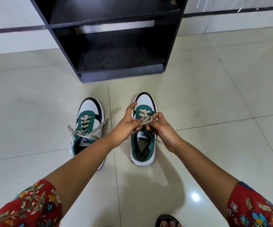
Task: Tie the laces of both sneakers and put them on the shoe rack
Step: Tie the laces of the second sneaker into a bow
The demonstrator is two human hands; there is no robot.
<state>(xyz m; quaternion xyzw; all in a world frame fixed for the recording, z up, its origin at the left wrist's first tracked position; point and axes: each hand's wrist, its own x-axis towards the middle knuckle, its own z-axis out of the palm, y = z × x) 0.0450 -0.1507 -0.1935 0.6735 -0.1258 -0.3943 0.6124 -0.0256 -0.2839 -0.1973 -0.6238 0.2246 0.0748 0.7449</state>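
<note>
both hands on the right sneaker's lace

two green, white and black sneakers side by side on pale floor tiles, toes toward a black shoe rack, apart from it. shelves of the rack bare and dusty.

left sneaker untied, loose lace ends trailing over both sides onto the tile, heel partly hidden under the left forearm.

right sneaker between the hands. left hand pinching a flat stretch of lace between thumb and fingers, index finger lifted beside the toe area. right hand closed on the other end of that lace, fingers curled over the tongue; knot possibly half formed, hidden under the fingers.

red floral sleeves at both lower corners. sandalled foot at the bottom edge.
</note>
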